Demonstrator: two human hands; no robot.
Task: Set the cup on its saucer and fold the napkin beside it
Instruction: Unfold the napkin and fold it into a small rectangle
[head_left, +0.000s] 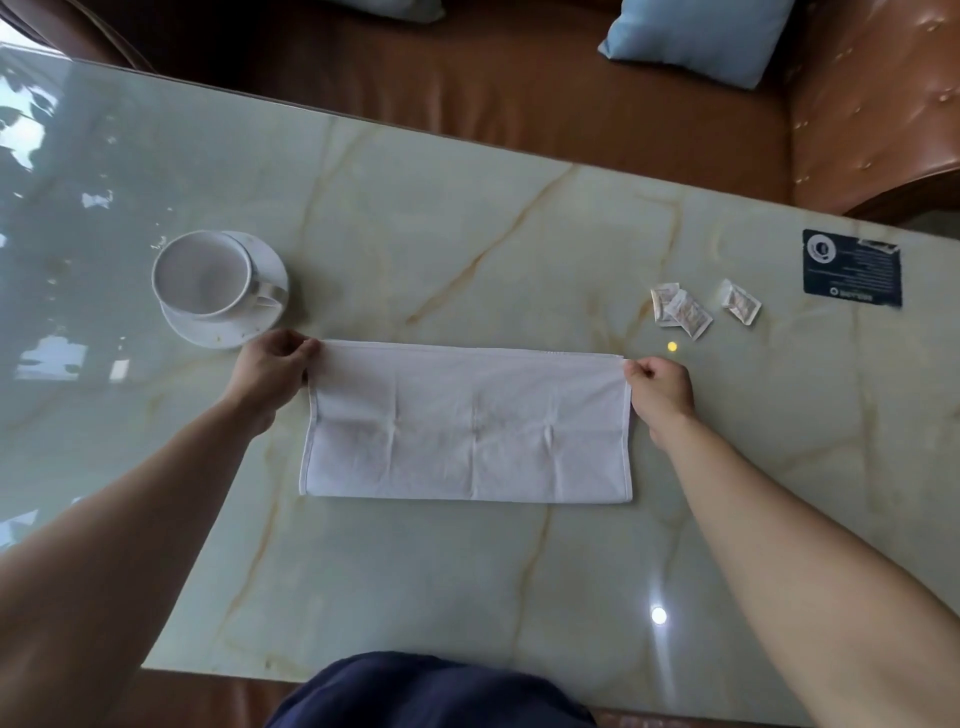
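A white cup (202, 273) stands on its white saucer (270, 260) at the left of the marble table, handle pointing right. Just right of it lies the white napkin (467, 426), a wide flat rectangle folded over once. My left hand (272, 364) pinches the napkin's far left corner, close to the saucer's near rim. My right hand (657, 387) pinches the far right corner. Both far corners rest at or just above the tabletop.
Several small sachets (680, 312) and a tiny yellow bead (672, 346) lie right of the napkin. A dark card (852, 267) sits near the table's right end. A brown leather sofa (519, 83) with a blue cushion (696, 36) stands beyond the far edge.
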